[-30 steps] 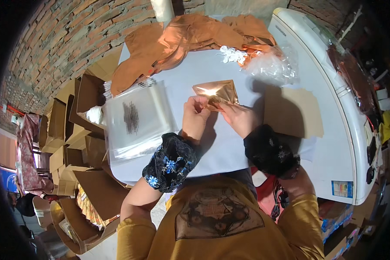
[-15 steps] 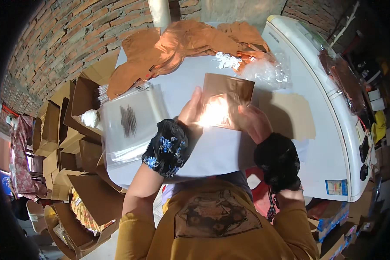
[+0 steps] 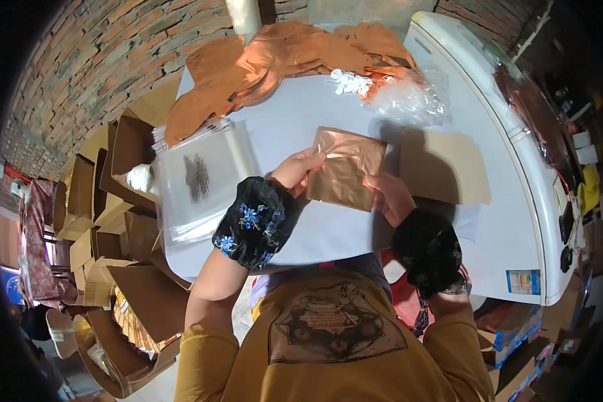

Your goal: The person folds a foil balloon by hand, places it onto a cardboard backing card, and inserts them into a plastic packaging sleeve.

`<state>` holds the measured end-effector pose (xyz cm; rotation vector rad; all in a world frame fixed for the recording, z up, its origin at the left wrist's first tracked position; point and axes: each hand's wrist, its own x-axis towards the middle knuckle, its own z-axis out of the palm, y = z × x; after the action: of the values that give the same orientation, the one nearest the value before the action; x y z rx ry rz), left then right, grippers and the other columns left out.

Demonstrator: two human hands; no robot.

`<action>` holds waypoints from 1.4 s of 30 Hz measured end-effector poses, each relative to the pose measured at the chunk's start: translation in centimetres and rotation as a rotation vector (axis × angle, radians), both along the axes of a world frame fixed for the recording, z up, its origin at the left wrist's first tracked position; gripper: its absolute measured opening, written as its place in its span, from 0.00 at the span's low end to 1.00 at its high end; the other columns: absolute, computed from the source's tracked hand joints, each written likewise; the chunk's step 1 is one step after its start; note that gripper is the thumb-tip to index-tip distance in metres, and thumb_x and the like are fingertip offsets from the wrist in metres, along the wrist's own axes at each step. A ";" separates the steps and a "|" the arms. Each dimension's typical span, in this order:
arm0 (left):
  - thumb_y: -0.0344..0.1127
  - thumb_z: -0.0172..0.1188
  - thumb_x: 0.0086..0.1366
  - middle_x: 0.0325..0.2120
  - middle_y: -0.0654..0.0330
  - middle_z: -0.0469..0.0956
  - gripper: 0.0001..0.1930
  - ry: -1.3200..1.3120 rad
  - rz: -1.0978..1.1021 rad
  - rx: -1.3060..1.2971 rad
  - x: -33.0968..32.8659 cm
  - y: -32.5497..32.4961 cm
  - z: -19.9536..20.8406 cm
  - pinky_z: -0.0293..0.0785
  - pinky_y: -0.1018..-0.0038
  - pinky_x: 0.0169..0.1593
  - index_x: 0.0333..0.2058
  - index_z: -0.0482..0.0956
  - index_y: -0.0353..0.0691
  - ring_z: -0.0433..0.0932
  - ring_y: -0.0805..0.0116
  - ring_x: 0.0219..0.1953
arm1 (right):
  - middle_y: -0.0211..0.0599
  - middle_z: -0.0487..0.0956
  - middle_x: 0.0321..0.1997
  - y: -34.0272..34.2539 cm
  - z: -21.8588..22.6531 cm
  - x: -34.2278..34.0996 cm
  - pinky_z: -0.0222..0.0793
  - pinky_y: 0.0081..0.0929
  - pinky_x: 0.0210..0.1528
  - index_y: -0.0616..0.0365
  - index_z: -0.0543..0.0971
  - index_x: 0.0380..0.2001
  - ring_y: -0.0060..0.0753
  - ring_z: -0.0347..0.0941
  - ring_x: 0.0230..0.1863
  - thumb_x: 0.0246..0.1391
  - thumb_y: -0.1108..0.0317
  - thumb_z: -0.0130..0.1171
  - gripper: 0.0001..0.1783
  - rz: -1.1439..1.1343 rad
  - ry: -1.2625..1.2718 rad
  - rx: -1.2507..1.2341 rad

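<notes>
A brick wall (image 3: pixel 107 74) rises behind my white table (image 3: pixel 301 234). Between the table's near and far edges, my left hand (image 3: pixel 295 171) and right hand (image 3: pixel 391 199) pinch opposite sides of a copper-coloured foil square (image 3: pixel 346 173).

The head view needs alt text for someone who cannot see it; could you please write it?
A person's left hand and right hand hold a shiny copper-coloured square by opposite sides over a pale table. Stacked clear plastic lies on the left, a tan sheet on the right, and orange material at the back.
</notes>
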<state>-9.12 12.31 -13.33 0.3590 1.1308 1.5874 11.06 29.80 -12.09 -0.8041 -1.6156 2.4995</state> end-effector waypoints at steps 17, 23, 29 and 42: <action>0.41 0.59 0.68 0.40 0.50 0.77 0.25 1.350 -0.003 -0.204 6.5 14.7 0.2 0.77 0.69 0.46 0.56 0.69 0.29 0.79 0.58 0.41 | 0.27 0.76 0.41 3.5 -0.7 15.8 0.70 0.17 0.42 0.56 0.78 0.50 0.19 0.73 0.39 0.64 0.66 0.55 0.14 -0.336 0.029 0.838; 0.41 0.68 0.59 0.36 0.48 0.79 0.24 0.989 -0.017 -0.436 8.9 18.6 0.9 0.78 0.64 0.46 0.46 0.72 0.30 0.80 0.54 0.40 | 0.32 0.76 0.55 4.6 -0.2 17.4 0.70 0.32 0.60 0.57 0.73 0.58 0.33 0.73 0.55 0.67 0.68 0.51 0.18 -0.803 0.219 0.013; 0.34 0.61 0.63 0.23 0.56 0.75 0.10 0.672 0.014 -0.220 7.2 13.9 -0.5 0.73 0.70 0.30 0.32 0.70 0.37 0.76 0.66 0.25 | 0.35 0.78 0.55 4.5 -0.6 16.0 0.74 0.30 0.55 0.56 0.73 0.58 0.32 0.76 0.53 0.66 0.69 0.52 0.19 -0.821 0.198 -0.071; 0.46 0.60 0.66 0.26 0.43 0.79 0.16 1.635 0.088 -0.672 -2.3 1.3 4.9 0.75 0.55 0.36 0.35 0.72 0.37 0.80 0.44 0.33 | 0.30 0.79 0.54 -1.6 0.1 6.5 0.72 0.27 0.55 0.60 0.74 0.59 0.25 0.76 0.50 0.66 0.68 0.54 0.19 -0.469 0.165 -0.168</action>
<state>-11.40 13.63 -8.44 1.2241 2.7740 0.6096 17.58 28.17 -11.96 -0.8489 -1.0302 2.3034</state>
